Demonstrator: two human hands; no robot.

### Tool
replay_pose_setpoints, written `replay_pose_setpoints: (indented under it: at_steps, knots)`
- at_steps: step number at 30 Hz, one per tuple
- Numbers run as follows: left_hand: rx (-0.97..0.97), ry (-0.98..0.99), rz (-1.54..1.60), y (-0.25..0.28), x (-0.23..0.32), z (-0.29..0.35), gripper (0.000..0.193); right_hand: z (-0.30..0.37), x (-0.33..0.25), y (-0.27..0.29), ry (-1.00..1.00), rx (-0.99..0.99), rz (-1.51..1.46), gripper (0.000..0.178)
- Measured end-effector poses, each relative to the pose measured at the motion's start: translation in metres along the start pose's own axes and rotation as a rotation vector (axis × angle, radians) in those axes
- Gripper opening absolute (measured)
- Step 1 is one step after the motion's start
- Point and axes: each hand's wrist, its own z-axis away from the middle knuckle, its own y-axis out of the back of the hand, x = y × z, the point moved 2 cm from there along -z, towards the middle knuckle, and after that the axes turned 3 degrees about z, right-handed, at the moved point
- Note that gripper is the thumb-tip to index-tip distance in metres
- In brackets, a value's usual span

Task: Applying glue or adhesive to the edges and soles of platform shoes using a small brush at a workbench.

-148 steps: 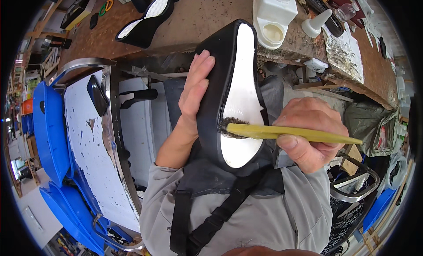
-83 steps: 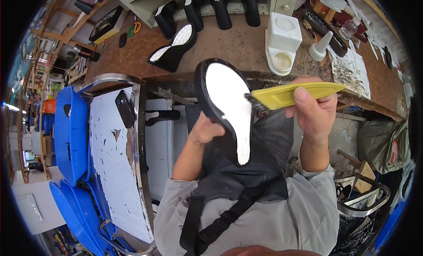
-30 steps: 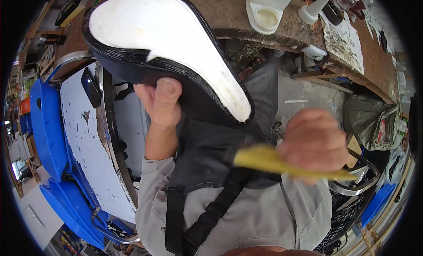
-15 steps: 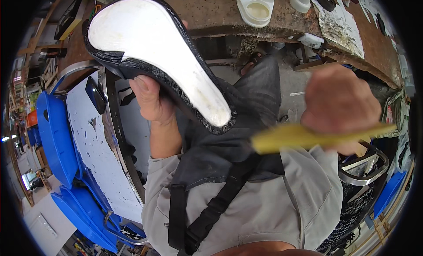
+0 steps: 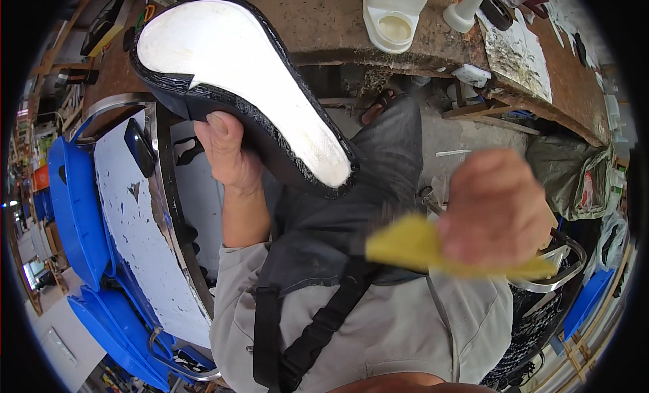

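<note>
My left hand (image 5: 230, 150) grips a black shoe (image 5: 209, 109) from below and the side, thumb along its edge and the other fingers hidden behind it. The shoe is turned bottom up, toe to the upper left, heel to the lower right. Its white underside (image 5: 223, 48) is framed by a rough black folded margin. To the right, my right hand (image 5: 497, 204), smeared by motion, is closed round a flat yellow-handled brush (image 5: 402, 244). A dark, blurred tip points left from the brush, apart from the shoe, over my lap.
A worn brown workbench (image 5: 324, 21) spans the far side, with a white plastic container (image 5: 395, 21), a white nozzle bottle (image 5: 465, 9) and a stained sheet (image 5: 517, 52). At left stand a white-topped surface (image 5: 135, 210) carrying a phone (image 5: 139, 146) and blue plastic bins (image 5: 78, 210).
My right hand and the brush have moved left and toward my body. The shoe in my left hand stays in nearly the same place.
</note>
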Motion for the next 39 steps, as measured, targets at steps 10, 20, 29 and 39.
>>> replay_pose_setpoints:
  at_steps: [10,20,29,39]
  knots:
    - [-0.197,-0.043,-0.019,0.026,-0.028,0.01,0.095,-0.019,0.023,-0.002,-0.476,0.021,-0.013,0.012]
    - [-0.682,0.136,0.079,0.029,-0.023,0.013,0.106,-0.076,0.071,-0.009,-0.067,-0.116,0.29,0.017]
    - [-0.586,0.072,0.382,-0.028,0.0,-0.032,0.091,0.056,0.058,0.002,-1.234,0.207,-0.162,0.025]
    - [-0.365,-0.154,0.388,-0.042,-0.011,-0.025,0.115,0.076,0.093,-0.073,-1.207,0.085,-0.318,0.034]
